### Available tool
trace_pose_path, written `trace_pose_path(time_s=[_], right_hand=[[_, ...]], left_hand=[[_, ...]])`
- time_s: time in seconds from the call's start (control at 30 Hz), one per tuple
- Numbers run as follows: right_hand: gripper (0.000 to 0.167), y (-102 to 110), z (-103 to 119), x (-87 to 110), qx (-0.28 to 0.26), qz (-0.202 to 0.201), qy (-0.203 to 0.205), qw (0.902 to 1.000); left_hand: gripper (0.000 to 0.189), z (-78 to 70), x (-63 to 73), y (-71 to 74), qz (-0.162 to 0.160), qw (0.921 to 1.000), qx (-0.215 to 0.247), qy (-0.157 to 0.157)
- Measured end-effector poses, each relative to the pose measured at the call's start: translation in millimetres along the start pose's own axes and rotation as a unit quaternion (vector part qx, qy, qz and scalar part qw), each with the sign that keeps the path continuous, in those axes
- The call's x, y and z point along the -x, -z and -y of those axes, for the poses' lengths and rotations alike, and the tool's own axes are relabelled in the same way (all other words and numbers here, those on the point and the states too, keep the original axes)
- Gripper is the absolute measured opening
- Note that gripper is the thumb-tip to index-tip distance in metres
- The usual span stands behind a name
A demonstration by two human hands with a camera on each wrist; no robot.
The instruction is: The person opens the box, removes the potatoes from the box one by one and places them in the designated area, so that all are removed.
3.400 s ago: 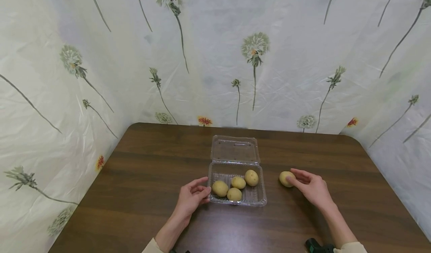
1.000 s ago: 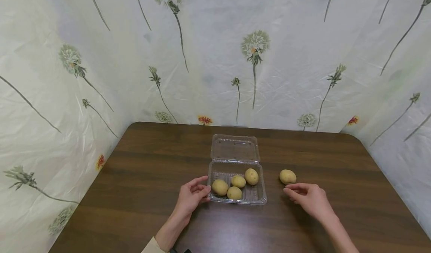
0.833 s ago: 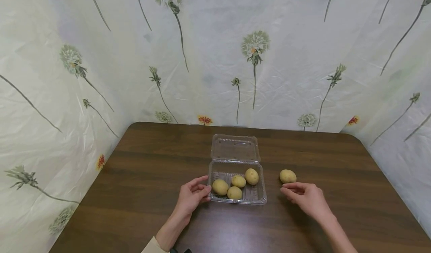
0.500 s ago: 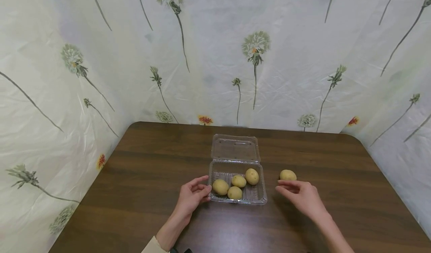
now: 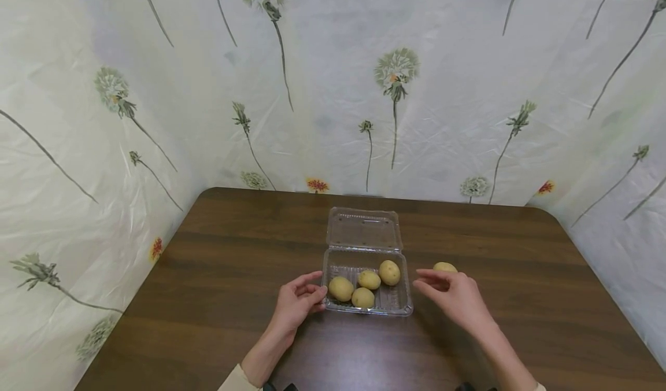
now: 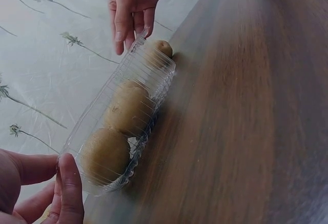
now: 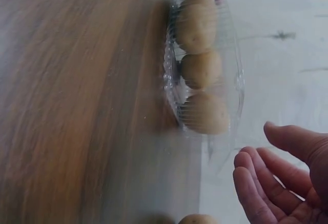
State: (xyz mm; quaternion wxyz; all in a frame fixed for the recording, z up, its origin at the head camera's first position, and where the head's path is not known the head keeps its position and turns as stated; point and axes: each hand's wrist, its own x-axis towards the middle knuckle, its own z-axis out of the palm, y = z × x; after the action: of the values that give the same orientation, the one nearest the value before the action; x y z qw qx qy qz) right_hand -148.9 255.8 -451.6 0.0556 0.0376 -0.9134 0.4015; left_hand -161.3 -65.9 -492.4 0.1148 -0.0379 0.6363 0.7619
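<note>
A clear plastic clamshell container (image 5: 382,311) lies with its lid (image 5: 363,231) folded back behind it. Several potatoes (image 5: 340,288) sit in its base. My left hand (image 5: 295,304) pinches the left rim between thumb and fingers, seen close up in the left wrist view, where the thumb and fingertips (image 6: 69,183) meet at the rim. Just off the container's right side is my right hand (image 5: 458,298), thumb apart from its loosely bent fingers, holding nothing. One loose potato (image 5: 444,266) rests on the table behind the right hand, which partly hides it in the head view.
The dark brown wooden table (image 5: 250,240) has rounded back corners. A plastic sheet with a dandelion print (image 5: 333,90) hangs along its back and sides.
My right hand, gripping the loose potato 3.4 seconds ago, let go of it, drew back, then moved left toward the container. The potato stayed on the table; the left hand kept its grip.
</note>
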Motion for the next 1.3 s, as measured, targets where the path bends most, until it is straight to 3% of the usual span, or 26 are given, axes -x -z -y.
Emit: trace_pose_path(time_s=[0.63,0.93,1.17,1.3], right_hand=[[0.027,-22.2,15.4,-23.1,-0.008,0.016,0.029,0.9994],[0.034,-29.9,35.4,-31.3,0.050,0.040,0.027,0.9976],[0.029,-41.4,46.2,-36.5,0.151,0.027,0.083,0.9847],[0.025,-45.5,47.9,-38.2,0.181,0.011,0.103,0.9779]], left_hand=[[0.042,-0.2,0.5,0.2,0.000,1.0000,-0.003,-0.003],[0.042,0.5,0.5,1.5,0.000,1.0000,-0.008,-0.003],[0.042,2.4,0.2,1.0,0.001,1.0000,-0.001,-0.001],[0.042,2.1,0.0,0.8,0.001,1.0000,-0.001,-0.002]])
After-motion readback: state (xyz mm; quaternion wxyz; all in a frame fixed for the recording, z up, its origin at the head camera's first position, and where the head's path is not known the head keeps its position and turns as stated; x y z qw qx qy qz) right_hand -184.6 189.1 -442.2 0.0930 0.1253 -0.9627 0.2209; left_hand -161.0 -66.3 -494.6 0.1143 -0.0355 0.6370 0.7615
